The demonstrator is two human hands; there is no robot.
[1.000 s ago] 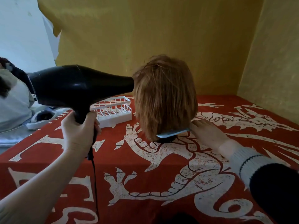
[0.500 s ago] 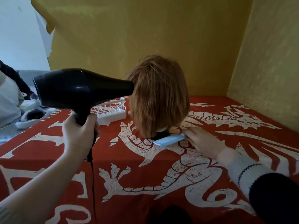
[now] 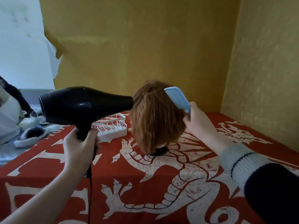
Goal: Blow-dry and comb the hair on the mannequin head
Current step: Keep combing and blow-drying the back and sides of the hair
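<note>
A mannequin head with short reddish-brown hair (image 3: 155, 117) stands upright on a black base in the middle of the table, its back towards me. My left hand (image 3: 80, 147) grips the handle of a black hair dryer (image 3: 80, 105), whose nozzle points right and touches the hair's upper left side. My right hand (image 3: 199, 125) holds a light blue comb (image 3: 177, 97) by its handle. The comb's teeth rest against the top right of the hair.
A red cloth with a white dragon print (image 3: 161, 183) covers the table. A white wire basket (image 3: 111, 126) sits behind the dryer, left of the head. The dryer's cord (image 3: 89, 191) hangs down over the cloth. Yellow walls (image 3: 145, 46) close the back and right.
My right hand has lifted the comb from the table level below the hair up to the top right of the head. The dryer has stayed aimed at the hair's left side.
</note>
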